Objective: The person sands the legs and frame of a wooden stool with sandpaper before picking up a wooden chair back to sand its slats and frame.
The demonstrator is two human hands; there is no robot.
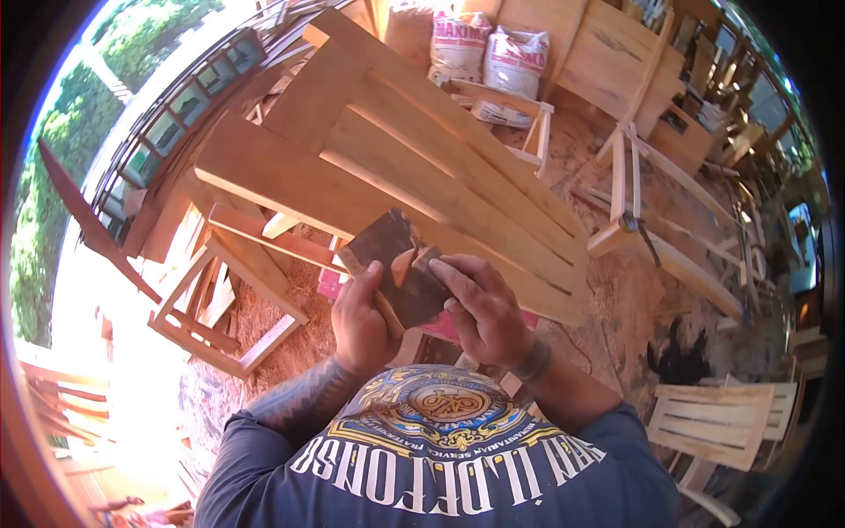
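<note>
A dark, flat rectangular piece (409, 295) with a light wooden edge is held in front of my chest. My left hand (363, 321) grips its left side, thumb on top. On the right, the fingers of my right hand (482, 308) press together on a small dark block (426, 259) at the upper right of the dark piece. A small reddish-brown scrap (403, 267) lies against the dark surface; what it is cannot be made out. Just beyond my hands lies a large slatted wooden panel (422, 189).
Wooden frames stand at left (264, 348) and right (678, 255). Two printed sacks (517, 62) sit at the back. A slatted wooden piece (711, 422) is at the lower right. Sawdust and offcuts lie on the ground.
</note>
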